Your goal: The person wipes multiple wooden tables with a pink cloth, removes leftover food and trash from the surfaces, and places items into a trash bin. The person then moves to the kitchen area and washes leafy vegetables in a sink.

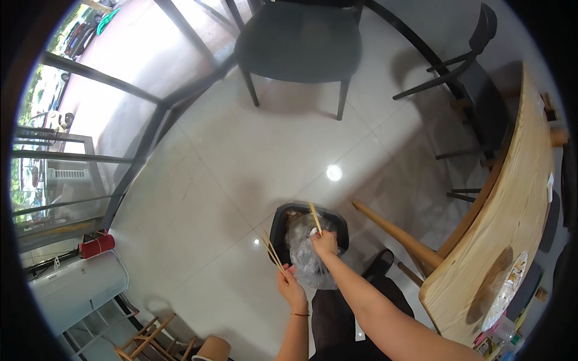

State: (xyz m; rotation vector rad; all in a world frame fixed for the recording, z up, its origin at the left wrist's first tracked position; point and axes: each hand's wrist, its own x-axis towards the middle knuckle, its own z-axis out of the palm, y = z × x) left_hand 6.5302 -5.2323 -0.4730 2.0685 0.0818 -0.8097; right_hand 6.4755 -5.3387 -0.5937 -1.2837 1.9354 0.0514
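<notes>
My left hand point(291, 289) is shut on a pair of wooden chopsticks point(274, 255), held at the left side of a black bin point(279, 225). Over the bin, my right hand point(326, 243) grips more wooden chopsticks point(315, 216), their ends pointing away from me. Beneath and beside the right hand, a clear plastic bag point(307, 261) hangs inside the bin and over its near rim; whether that hand also pinches the bag I cannot tell. The bin's contents are mostly hidden by the bag and the hand.
A wooden table point(492, 225) stands at right, holding a plastic-covered plate point(505, 291). One grey chair point(300, 43) is ahead, another dark chair point(483, 99) at upper right. Glass panels line the left side, near a red cylinder point(97, 246). A wooden stool point(146, 336) stands at lower left.
</notes>
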